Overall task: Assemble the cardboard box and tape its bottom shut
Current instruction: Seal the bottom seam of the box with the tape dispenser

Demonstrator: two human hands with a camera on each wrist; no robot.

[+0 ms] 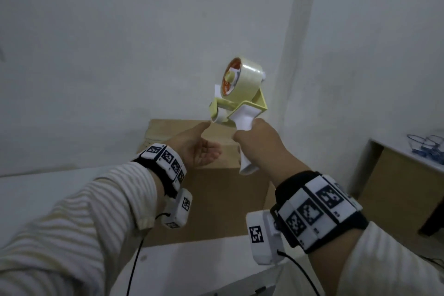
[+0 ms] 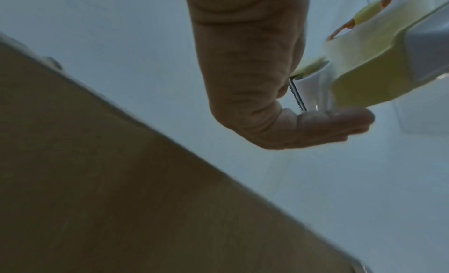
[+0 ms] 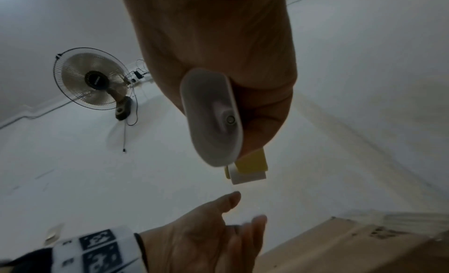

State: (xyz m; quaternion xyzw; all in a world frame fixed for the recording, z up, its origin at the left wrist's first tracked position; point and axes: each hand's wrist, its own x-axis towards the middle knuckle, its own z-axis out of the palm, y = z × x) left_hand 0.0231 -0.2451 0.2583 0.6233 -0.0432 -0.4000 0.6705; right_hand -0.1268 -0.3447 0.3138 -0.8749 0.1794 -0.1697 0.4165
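A brown cardboard box (image 1: 216, 199) stands upright on the white table, close to the wall. Above it my right hand (image 1: 254, 137) grips the white handle of a yellow tape dispenser (image 1: 237, 103) and holds it in the air. A roll of clear tape (image 1: 245, 79) sits on top of the dispenser. My left hand (image 1: 204, 144) is open, palm up, beside the dispenser's front end, and its thumb tip reaches the roller. In the left wrist view the serrated blade (image 2: 297, 96) lies right against that hand, with one finger (image 2: 340, 121) stretched under the roller.
The white table (image 1: 36, 199) runs along a white wall. A second desk (image 1: 396, 175) stands at the right with blue-rimmed objects (image 1: 427, 149) on it. A wall fan (image 3: 94, 79) hangs high up in the right wrist view.
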